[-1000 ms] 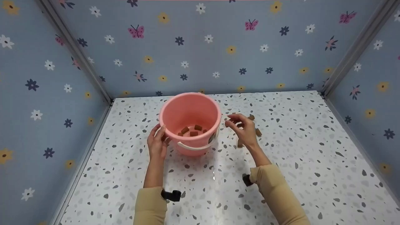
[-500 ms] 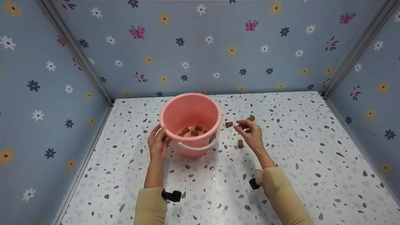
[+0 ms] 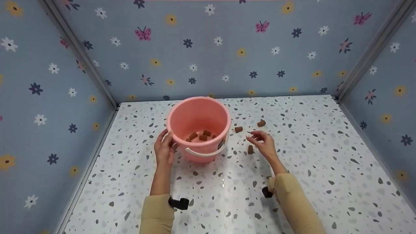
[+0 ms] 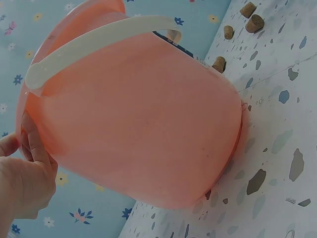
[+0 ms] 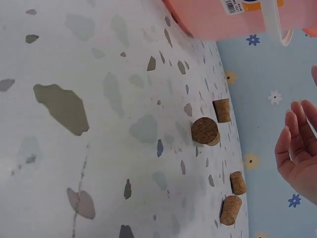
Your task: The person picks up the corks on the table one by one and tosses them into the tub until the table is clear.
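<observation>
Mid-frame in the head view, the left hand (image 3: 164, 151) grips a round pink plastic bucket (image 3: 198, 113) by its rim, the cylindrical brown corks (image 3: 203, 137) inside hidden from both wrist views, while the loosely parted right hand (image 3: 266, 145) holds nothing.

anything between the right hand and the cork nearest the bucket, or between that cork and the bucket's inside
Nothing visible stands between the right hand and that cork. From there to inside the bucket, its own wall and rim stand in the way, on the side facing the cork.
</observation>
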{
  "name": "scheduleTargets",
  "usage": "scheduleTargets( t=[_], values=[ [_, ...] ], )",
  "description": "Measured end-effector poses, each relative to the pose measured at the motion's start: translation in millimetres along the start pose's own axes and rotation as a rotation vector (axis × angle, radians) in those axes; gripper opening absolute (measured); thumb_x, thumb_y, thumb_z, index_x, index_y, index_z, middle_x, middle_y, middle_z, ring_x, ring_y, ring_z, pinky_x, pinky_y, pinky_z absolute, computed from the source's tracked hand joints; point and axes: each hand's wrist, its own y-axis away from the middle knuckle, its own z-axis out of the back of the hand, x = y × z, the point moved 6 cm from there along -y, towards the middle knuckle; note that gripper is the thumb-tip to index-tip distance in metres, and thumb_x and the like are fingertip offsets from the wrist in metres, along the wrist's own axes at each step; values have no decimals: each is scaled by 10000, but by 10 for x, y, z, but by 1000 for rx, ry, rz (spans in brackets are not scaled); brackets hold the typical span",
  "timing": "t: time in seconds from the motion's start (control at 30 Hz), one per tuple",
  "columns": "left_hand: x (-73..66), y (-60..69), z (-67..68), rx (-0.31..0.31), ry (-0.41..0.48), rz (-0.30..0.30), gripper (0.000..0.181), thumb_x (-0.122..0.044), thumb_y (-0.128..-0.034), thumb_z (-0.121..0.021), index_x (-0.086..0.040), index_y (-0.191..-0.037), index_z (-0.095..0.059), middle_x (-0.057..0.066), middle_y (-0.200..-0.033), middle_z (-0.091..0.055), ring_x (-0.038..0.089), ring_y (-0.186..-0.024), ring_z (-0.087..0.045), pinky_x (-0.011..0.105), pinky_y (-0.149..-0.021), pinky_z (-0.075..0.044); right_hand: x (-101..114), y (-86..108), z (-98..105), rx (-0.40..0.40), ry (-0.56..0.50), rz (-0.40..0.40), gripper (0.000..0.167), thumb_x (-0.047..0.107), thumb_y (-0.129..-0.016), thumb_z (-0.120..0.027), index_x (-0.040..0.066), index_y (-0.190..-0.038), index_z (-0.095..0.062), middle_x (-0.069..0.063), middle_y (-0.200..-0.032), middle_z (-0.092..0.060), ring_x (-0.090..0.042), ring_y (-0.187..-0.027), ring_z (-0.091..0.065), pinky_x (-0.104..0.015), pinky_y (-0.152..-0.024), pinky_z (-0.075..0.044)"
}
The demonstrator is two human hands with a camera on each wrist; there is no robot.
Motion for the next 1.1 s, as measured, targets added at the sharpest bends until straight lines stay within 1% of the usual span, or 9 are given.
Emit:
scheduleTargets(
  t=[0.23, 0.43, 0.6, 0.67, 0.8, 0.83, 0.9, 1.03, 1.1],
  values=[
    [64, -87, 92, -39, -76, 24, 455, -162, -792, -673, -70, -1202, -498, 160, -1051, -568, 234, -852, -576, 324, -705, -513, -133, 5, -22, 49, 27, -31, 412, 235, -752, -711, -40, -1038, -603, -125, -863, -607, -244, -804, -549, -363, -727, -445],
    [449, -569, 504, 7, -125, -63, 543, -303, -738, -719, -160, -1219, -510, 145, -1113, -568, 237, -913, -589, 347, -746, -505, -244, 24, -57, 119, 112, -82, 445, 230, -754, -709, -53, -1071, -579, -154, -902, -591, -254, -799, -546, -322, -716, -446],
    [580, -734, 622, -4, -103, -89, 542, -307, -731, -722, -171, -1213, -517, 163, -1144, -545, 282, -947, -566, 380, -770, -494, -366, 53, -70, 138, 157, -179, 443, 227, -743, -719, -20, -1082, -578, -151, -930, -578, -228, -799, -535, -288, -680, -435],
    [546, -686, 583, -9, -102, -62, 539, -303, -738, -718, -168, -1218, -512, 145, -1141, -551, 269, -950, -568, 372, -775, -493, -404, 61, -68, 132, 171, -207, 431, 212, -743, -720, -13, -1081, -577, -147, -933, -574, -223, -799, -530, -283, -666, -434],
    [185, -213, 194, -27, -89, 2, 499, -229, -772, -694, -96, -1212, -502, 146, -1082, -567, 241, -906, -570, 330, -752, -503, -476, 67, -77, 129, 192, -240, 423, 192, -739, -722, -4, -1084, -576, -135, -930, -565, -207, -792, -516, -276, -655, -434],
    [204, -216, 188, -16, -53, 21, 472, -198, -782, -685, -69, -1199, -506, 148, -1048, -575, 230, -872, -574, 318, -727, -509, -487, 67, -81, 127, 197, -241, 422, 189, -735, -726, -4, -1080, -579, -135, -923, -565, -204, -788, -514, -277, -657, -433],
    [61, -37, 36, -14, -29, 20, 451, -150, -777, -688, -40, -1177, -511, 162, -1005, -576, 222, -830, -570, 299, -696, -512, -512, 67, -88, 128, 206, -243, 419, 183, -729, -729, -4, -1075, -584, -127, -910, -565, -196, -777, -511, -271, -653, -431],
    [-52, 98, -77, -32, -45, 2, 441, -131, -781, -681, -19, -1169, -505, 225, -1047, -542, 206, -788, -564, 287, -671, -514, -536, 70, -100, 129, 197, -239, 403, 144, -725, -730, -23, -1063, -591, -138, -888, -564, -199, -764, -513, -272, -648, -430],
    [-236, 314, -246, -71, -92, 2, 452, -140, -796, -665, -9, -1187, -479, 270, -1121, -485, 229, -827, -546, 287, -697, -509, -544, 73, -104, 131, 185, -242, 405, 133, -722, -732, -32, -1064, -589, -144, -889, -563, -203, -770, -521, -277, -657, -435]
  ],
)
